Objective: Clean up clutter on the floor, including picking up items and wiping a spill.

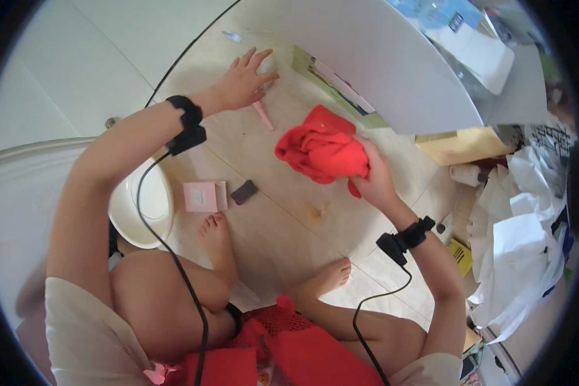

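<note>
My right hand grips a bunched red cloth above the tiled floor. My left hand is stretched out low over the floor with its fingers spread, over a small clear object that it partly hides. A pink handle-like stick lies just below that hand. Nearer to me on the floor are a small pink box and a dark grey sponge-like block. More red fabric lies across my lap.
A white basin stands beside my left knee. A white panel rises at the upper right, with a green-edged box against its foot. A cardboard box, a white bottle and crumpled white bags crowd the right side.
</note>
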Demonstrator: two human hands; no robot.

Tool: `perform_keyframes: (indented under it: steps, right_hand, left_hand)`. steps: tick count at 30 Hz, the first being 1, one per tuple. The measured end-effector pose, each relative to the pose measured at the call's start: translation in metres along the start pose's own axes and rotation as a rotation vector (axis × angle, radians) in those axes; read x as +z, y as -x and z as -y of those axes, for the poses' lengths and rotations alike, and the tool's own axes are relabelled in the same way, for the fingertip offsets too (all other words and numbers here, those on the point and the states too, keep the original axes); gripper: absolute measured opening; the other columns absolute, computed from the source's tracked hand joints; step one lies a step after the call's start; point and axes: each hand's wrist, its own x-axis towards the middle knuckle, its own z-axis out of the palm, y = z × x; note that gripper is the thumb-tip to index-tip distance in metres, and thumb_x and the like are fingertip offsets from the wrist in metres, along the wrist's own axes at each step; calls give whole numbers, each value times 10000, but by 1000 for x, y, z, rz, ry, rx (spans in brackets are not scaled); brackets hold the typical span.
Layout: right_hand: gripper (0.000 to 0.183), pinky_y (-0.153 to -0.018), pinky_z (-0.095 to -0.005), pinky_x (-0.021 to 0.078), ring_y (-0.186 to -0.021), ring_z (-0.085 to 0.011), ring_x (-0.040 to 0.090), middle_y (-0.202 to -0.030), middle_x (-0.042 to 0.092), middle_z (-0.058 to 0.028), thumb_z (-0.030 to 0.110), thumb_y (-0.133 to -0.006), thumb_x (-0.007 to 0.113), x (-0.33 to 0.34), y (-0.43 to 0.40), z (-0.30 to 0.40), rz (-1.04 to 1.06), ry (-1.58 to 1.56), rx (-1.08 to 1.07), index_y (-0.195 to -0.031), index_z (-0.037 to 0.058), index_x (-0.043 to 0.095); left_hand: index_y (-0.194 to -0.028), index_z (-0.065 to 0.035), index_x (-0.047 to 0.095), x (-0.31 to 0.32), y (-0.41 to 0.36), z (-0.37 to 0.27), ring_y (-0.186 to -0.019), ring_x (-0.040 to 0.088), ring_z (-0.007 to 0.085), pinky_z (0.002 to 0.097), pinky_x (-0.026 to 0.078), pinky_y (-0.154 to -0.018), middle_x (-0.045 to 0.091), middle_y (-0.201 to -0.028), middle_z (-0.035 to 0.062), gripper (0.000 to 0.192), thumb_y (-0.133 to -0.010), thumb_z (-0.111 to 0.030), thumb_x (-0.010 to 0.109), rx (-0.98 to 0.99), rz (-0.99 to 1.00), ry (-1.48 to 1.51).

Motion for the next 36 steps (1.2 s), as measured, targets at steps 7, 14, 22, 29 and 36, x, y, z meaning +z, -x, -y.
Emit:
perform_keyframes:
  steps: [7,14,22,29,36]
  right_hand:
    - [633,-922,-396,447,-1082,-385,545,-1156,573,-187,-49,-631,691,4,22,-18,69,93,83,-1224,55,496]
    - [638,-949,-389,441,-1124,-370,541,-1209,561,-189,-47,-650,681,1,31,-27,107,108,158,-1245,55,474]
    - [699,-902,-416,461,-1072,-412,541,-1198,540,-217,45,-661,727,7,37,-46,137,255,68,-1289,84,422]
    - [875,-946,-472,406,-1181,-397,453,-1321,403,-208,207,-599,796,13,47,-13,176,479,151,-1349,95,359]
    - [923,-999,-470,344,-1224,-343,402,-1345,386,-171,284,-622,804,20,50,-12,277,539,40,-1393,90,336]
  left_hand:
    - [-1085,-146,578,32,6,43,-1171,479,360,422,437,-953,366,-1362,179,343,-759,-156,686,80,402,163]
    - [-884,-60,566,31,17,45,-957,541,327,393,465,-812,513,-1045,153,156,-775,-144,639,211,303,276]
    - [-988,-30,568,49,38,-33,-983,514,367,418,465,-833,486,-1086,208,460,-751,-402,697,-73,84,443]
    - [-1060,57,552,62,26,-101,-1006,517,410,443,509,-764,445,-1150,254,484,-807,-353,603,-62,220,55]
    - [-1083,-6,480,0,19,-63,-871,583,376,437,509,-745,449,-1132,220,284,-849,-142,568,173,200,427]
